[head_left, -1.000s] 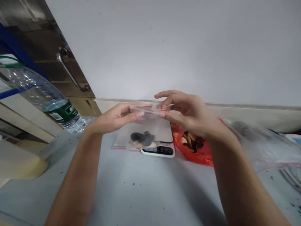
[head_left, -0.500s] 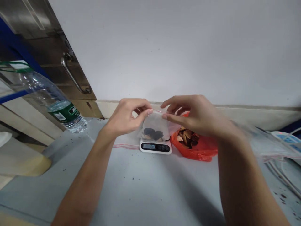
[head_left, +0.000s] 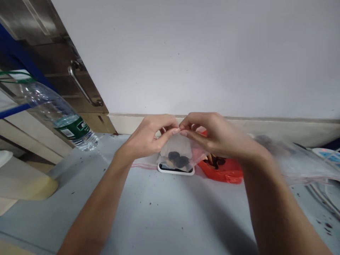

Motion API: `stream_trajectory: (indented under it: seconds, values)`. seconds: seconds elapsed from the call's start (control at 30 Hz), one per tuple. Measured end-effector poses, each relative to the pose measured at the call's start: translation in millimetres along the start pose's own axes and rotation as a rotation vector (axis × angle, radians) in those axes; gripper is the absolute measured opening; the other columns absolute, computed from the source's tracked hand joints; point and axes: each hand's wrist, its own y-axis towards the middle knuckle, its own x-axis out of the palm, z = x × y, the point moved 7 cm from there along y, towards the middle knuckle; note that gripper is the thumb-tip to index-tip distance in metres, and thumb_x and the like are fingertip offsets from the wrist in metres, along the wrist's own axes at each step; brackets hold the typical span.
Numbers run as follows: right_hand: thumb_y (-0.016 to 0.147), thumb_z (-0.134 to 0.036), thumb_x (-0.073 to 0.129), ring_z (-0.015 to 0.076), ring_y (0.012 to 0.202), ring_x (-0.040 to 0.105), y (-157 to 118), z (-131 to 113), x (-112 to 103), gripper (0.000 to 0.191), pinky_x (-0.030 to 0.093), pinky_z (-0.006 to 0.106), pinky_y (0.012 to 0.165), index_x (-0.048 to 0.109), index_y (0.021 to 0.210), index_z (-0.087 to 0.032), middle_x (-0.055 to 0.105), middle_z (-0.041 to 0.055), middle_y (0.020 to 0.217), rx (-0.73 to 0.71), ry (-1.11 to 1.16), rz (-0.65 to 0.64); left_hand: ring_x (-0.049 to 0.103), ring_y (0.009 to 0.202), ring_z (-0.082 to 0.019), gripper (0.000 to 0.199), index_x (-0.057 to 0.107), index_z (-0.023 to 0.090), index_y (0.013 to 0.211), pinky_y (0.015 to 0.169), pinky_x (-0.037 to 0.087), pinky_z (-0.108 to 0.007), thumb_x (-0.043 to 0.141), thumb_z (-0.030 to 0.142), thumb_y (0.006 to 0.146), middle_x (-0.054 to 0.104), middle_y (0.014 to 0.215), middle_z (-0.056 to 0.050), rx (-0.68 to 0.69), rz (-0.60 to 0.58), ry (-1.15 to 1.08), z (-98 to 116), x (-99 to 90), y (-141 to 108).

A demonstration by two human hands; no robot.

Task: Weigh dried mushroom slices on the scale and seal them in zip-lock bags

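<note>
A clear plastic bag [head_left: 177, 150] with several dark round pieces in its lower part hangs between my hands. My left hand [head_left: 152, 136] pinches its top edge between thumb and fingers. Close beside it, my right hand [head_left: 212, 134] pinches the same edge, the fingertips of both hands nearly touching. The bag's bottom overlaps a white digital scale [head_left: 162, 170] and covers most of its display. Just right of the scale, a red plastic bag [head_left: 225, 174] holds brown dried pieces, partly hidden by my right hand and the clear bag.
A plastic water bottle [head_left: 71, 124] with a green label is at the left, above a translucent container [head_left: 23, 177] with yellowish contents. More clear bags [head_left: 305, 163] lie at the right near white cables [head_left: 318, 198]. A white wall [head_left: 199, 60] rises behind the grey table [head_left: 159, 219].
My right hand has moved left and its fingers have closed on the bag's edge beside my left hand. The bag has shifted slightly nearer and now covers the scale's display.
</note>
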Motion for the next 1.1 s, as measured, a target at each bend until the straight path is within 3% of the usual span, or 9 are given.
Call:
stream_trajectory:
  seconds: [0.1, 0.23, 0.43, 0.77, 0.87, 0.97, 1.03, 1.1]
  values:
    - [0.090, -0.022, 0.052, 0.0187, 0.077, 0.065, -2, 4, -2, 0.017, 0.048, 0.030, 0.068, 0.068, 0.086, -0.020, 0.073, 0.0060, 0.085, -0.040, -0.077, 0.021, 0.058, 0.072, -0.013, 0.019, 0.062, 0.019, 0.086, 0.067, 0.046, -0.025, 0.050, 0.022, 0.101, 0.065, 0.081, 0.000, 0.046, -0.019, 0.072, 0, 0.8, 0]
    - [0.088, -0.025, 0.052, 0.0206, 0.080, 0.066, -5, 16, -11, 0.018, 0.050, 0.032, 0.072, 0.070, 0.087, -0.021, 0.074, 0.0067, 0.089, 0.012, -0.131, 0.036, 0.057, 0.072, -0.013, 0.018, 0.060, 0.019, 0.086, 0.067, 0.046, -0.025, 0.050, 0.019, 0.101, 0.063, 0.083, 0.000, 0.044, -0.033, 0.112, -5, -5.1, -1]
    - [0.085, -0.040, 0.053, 0.0218, 0.074, 0.065, -17, 35, -30, 0.023, 0.053, 0.035, 0.067, 0.070, 0.083, -0.024, 0.072, 0.0075, 0.088, 0.131, -0.169, 0.042, 0.058, 0.074, -0.012, 0.018, 0.061, 0.018, 0.085, 0.068, 0.047, -0.023, 0.052, 0.015, 0.100, 0.063, 0.085, 0.000, 0.009, -0.032, 0.123, -13, -12.6, -3]
    - [0.077, -0.035, 0.052, 0.0208, 0.069, 0.066, -36, 48, -45, 0.018, 0.054, 0.034, 0.063, 0.067, 0.077, -0.026, 0.073, 0.0057, 0.084, 0.252, -0.228, 0.033, 0.059, 0.072, -0.013, 0.019, 0.061, 0.019, 0.085, 0.068, 0.048, -0.025, 0.049, 0.016, 0.099, 0.065, 0.086, -0.001, 0.014, -0.070, 0.162, -4, -7.0, 1]
    - [0.072, -0.037, 0.052, 0.0216, 0.065, 0.065, -51, 61, -58, 0.017, 0.053, 0.036, 0.061, 0.066, 0.073, -0.026, 0.073, 0.0060, 0.078, 0.313, -0.258, 0.068, 0.061, 0.073, -0.014, 0.019, 0.061, 0.021, 0.084, 0.068, 0.049, -0.027, 0.051, 0.019, 0.099, 0.067, 0.085, -0.001, -0.005, -0.010, 0.222, -5, -24.7, -3]
    - [0.073, -0.043, 0.054, 0.0221, 0.061, 0.064, -73, 77, -72, 0.021, 0.054, 0.038, 0.059, 0.065, 0.069, -0.025, 0.071, 0.0060, 0.069, 0.406, -0.233, 0.122, 0.063, 0.074, -0.015, 0.016, 0.061, 0.024, 0.085, 0.066, 0.050, -0.026, 0.055, 0.022, 0.100, 0.068, 0.082, 0.000, -0.060, 0.161, 0.342, -5, -53.9, -12]
    - [0.077, -0.048, 0.058, 0.0234, 0.068, 0.068, -81, 77, -73, 0.026, 0.059, 0.040, 0.067, 0.067, 0.072, -0.024, 0.074, 0.0067, 0.075, 0.390, -0.147, 0.122, 0.064, 0.075, -0.015, 0.016, 0.064, 0.024, 0.087, 0.067, 0.051, -0.026, 0.056, 0.024, 0.100, 0.070, 0.085, 0.000, -0.004, 0.151, 0.419, 2, -55.9, -13]
    - [0.079, -0.051, 0.065, 0.0266, 0.088, 0.073, -80, 68, -66, 0.032, 0.061, 0.043, 0.082, 0.074, 0.090, -0.023, 0.078, 0.0085, 0.097, 0.320, -0.030, 0.052, 0.065, 0.078, -0.016, 0.017, 0.067, 0.023, 0.089, 0.070, 0.052, -0.027, 0.056, 0.026, 0.101, 0.071, 0.091, -0.002, 0.076, 0.115, 0.462, 12, -45.9, -7]
